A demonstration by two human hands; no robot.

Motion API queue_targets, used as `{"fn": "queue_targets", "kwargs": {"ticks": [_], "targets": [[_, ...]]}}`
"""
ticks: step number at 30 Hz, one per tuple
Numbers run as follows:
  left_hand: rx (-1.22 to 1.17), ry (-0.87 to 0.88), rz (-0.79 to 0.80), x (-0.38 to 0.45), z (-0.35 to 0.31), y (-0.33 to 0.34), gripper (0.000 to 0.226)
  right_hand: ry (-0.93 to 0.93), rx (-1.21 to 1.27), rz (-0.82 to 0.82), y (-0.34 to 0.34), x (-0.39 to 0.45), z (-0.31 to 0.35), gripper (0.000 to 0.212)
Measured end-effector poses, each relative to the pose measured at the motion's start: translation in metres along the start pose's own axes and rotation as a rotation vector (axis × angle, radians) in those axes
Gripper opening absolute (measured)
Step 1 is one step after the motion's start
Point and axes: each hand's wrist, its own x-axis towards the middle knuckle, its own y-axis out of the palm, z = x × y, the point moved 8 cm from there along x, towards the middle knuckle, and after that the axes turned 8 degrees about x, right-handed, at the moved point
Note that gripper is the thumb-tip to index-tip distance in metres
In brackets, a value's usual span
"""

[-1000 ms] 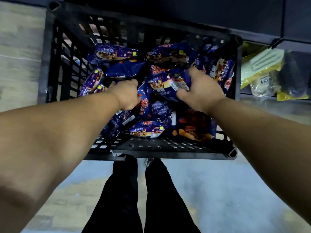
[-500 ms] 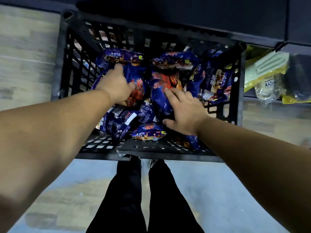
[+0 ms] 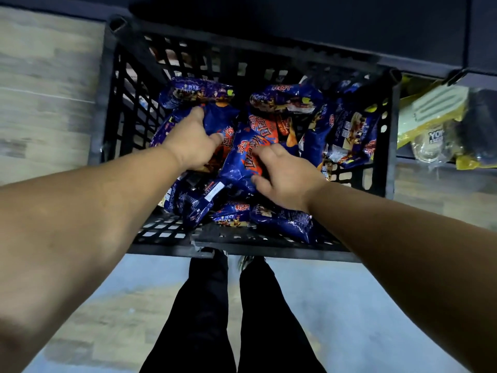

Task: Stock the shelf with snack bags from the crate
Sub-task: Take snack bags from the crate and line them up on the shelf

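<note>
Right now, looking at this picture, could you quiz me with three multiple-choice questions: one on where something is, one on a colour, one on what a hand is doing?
1. Where are the blue snack bags?
A. on the floor
B. in the black crate
C. on a table

2. What colour is the packaging on the shelf right of the crate?
A. yellow
B. pink
C. white only

3. What is the right hand doing?
A. hanging idle
B. gripping the crate rim
C. gripping a snack bag

Answers: 1 B, the bags lie heaped inside the slatted walls. 2 A, yellow wrapping shows there. 3 C, thumb and fingers curl round the bag; the left hand grips another bag.
</note>
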Motion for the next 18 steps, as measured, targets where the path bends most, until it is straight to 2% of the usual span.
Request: {"fn": "queue_targets", "kwargs": {"ticks": [3, 7, 10, 13, 16, 18], "targets": [[-0.049, 0.013, -0.007, 0.0, -0.001, 0.0, 0.051, -0.019, -0.035, 0.016, 0.001, 0.013, 0.009, 0.079], [-0.109, 0.033, 0.006, 0.0, 0.0, 0.0, 0.042, 0.002, -0.131, 0.076, 0.0, 0.027, 0.013, 0.089], [-0.185, 0.053, 0.032, -0.002, -0.004, 0.0, 0.038, 0.02, -0.321, 0.073, -0.005, 0.038, 0.016, 0.09], [-0.215, 0.079, 0.024, -0.004, -0.008, -0.007, 0.061, 0.077, -0.504, 0.103, -0.015, 0.045, 0.013, 0.085], [-0.33, 0.087, 0.026, -0.003, -0.005, -0.016, 0.068, 0.129, -0.579, 0.036, -0.035, 0.042, 0.009, 0.069], [-0.406, 0.07, 0.046, -0.002, 0.001, -0.019, 0.065, 0.195, -0.587, -0.011, -0.049, 0.039, 0.0, 0.07]]}}
